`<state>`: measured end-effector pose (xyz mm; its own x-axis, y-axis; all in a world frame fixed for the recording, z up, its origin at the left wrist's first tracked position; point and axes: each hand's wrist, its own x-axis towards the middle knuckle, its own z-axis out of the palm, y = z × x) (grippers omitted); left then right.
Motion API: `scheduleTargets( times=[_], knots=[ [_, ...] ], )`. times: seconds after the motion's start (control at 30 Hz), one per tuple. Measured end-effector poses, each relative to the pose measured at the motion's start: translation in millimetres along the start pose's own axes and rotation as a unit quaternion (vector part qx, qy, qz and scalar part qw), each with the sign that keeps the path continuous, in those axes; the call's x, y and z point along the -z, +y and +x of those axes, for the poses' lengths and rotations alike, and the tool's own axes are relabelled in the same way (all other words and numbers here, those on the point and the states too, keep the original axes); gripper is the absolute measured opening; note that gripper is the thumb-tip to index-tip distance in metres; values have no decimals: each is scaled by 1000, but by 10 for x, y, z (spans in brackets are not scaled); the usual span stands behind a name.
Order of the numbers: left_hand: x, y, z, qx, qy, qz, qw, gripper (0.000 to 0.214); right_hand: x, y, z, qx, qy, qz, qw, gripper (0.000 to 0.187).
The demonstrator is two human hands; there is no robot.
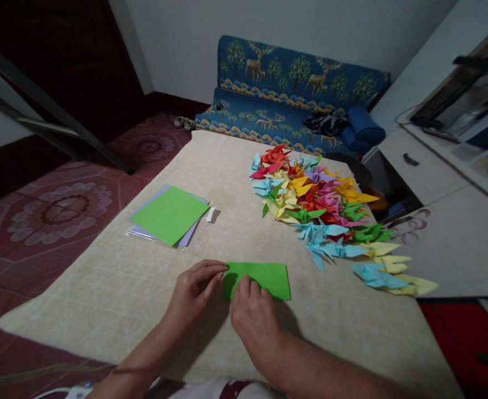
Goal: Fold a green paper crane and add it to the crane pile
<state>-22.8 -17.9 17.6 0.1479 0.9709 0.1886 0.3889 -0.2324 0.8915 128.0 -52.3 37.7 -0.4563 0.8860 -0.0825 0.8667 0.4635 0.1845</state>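
A sheet of green origami paper (pixel 275 280), folded into a rectangle, lies on the cloth-covered table in front of me. My left hand (pixel 196 285) is at its upper left corner, thumb and fingers drawn together on the edge. The fingers of my right hand (pixel 254 310) are curled in and press down on the middle of the paper, covering part of its lower edge. To the left lies a stack of square paper (pixel 169 215), a green sheet on top of lilac ones, on a clear plastic sleeve (pixel 142 235).
Folded paper cranes (pixel 306 199) in many colours crowd the table's right side. A small white piece (pixel 211 214) lies by the stack. Beyond the table (pixel 102 310) stands a blue patterned sofa (pixel 269 100). A white cabinet (pixel 447 233) is at right, a metal ladder (pixel 56 105) at left.
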Motion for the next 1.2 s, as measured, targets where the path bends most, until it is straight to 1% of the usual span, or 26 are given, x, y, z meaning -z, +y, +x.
scheduleTargets(
  times=[0.07, 0.17, 0.23, 0.3, 0.33, 0.37, 0.4, 0.43, 0.5, 0.57, 0.63, 0.67, 0.7, 0.73, 0.77, 0.83, 0.9, 0.97, 1.07, 1.13, 1.2],
  knots=[
    [-3, 2, -4, 12, 10, -9, 1000, 19, -11, -58, 51, 36, 0, -16, 999, 31],
    [7, 5, -45, 25, 22, -19, 999, 18, -16, -62, 102, 94, 21, -21, 995, 30],
    [23, -13, -77, 28, 24, -21, 999, 19, 36, 1, 141, 114, 8, -23, 993, 26],
    [51, -48, -97, 25, 27, -20, 999, 20, 150, 123, 176, 121, -13, -16, 992, 20],
    [71, -67, -102, 21, 32, -17, 999, 20, 224, 204, 184, 125, -12, 0, 992, 18],
    [95, -82, -103, 16, 41, -13, 999, 21, 300, 294, 182, 126, 2, 18, 992, 18],
    [122, -90, -100, 10, 51, -6, 999, 23, 371, 389, 167, 122, 33, 34, 991, 17],
    [150, -89, -96, 1, 61, 3, 998, 25, 427, 484, 138, 121, 78, 54, 988, 17],
    [202, -61, -87, -29, 70, 37, 996, 34, 462, 651, 49, 137, 178, 111, 968, 18],
    [229, -12, -94, -73, 49, 85, 992, 44, 370, 757, -67, 142, 245, 167, 944, 21],
    [215, 28, -126, -119, 1, 131, 984, 51, 168, 784, -191, 129, 278, 217, 927, 26],
    [193, 38, -152, -140, -29, 149, 978, 54, 48, 770, -253, 114, 288, 244, 919, 29],
    [162, 40, -180, -160, -59, 164, 972, 55, -72, 745, -312, 92, 270, 269, 920, 30],
    [125, 37, -210, -180, -88, 178, 964, 57, -181, 711, -369, 53, 281, 291, 913, 30],
    [84, 28, -238, -197, -109, 187, 956, 57, -272, 675, -422, 32, 283, 310, 907, 30],
    [2, 8, -277, -221, -137, 196, 946, 58, -387, 615, -513, 0, 302, 348, 887, 32],
    [-73, -4, -283, -235, -150, 197, 940, 57, -425, 584, -577, -13, 306, 376, 874, 34],
    [-136, -1, -262, -249, -155, 196, 936, 51, -422, 584, -613, -19, 292, 385, 875, 34],
    [-205, 27, -220, -269, -167, 188, 930, 34, -412, 617, -630, -17, 249, 368, 896, 35],
    [-234, 51, -210, -268, -173, 182, 930, 26, -418, 648, -630, -9, 221, 357, 908, 38],
    [-251, 71, -217, -257, -172, 175, 935, 23, -426, 679, -626, 1, 200, 357, 912, 44]
  ],
)
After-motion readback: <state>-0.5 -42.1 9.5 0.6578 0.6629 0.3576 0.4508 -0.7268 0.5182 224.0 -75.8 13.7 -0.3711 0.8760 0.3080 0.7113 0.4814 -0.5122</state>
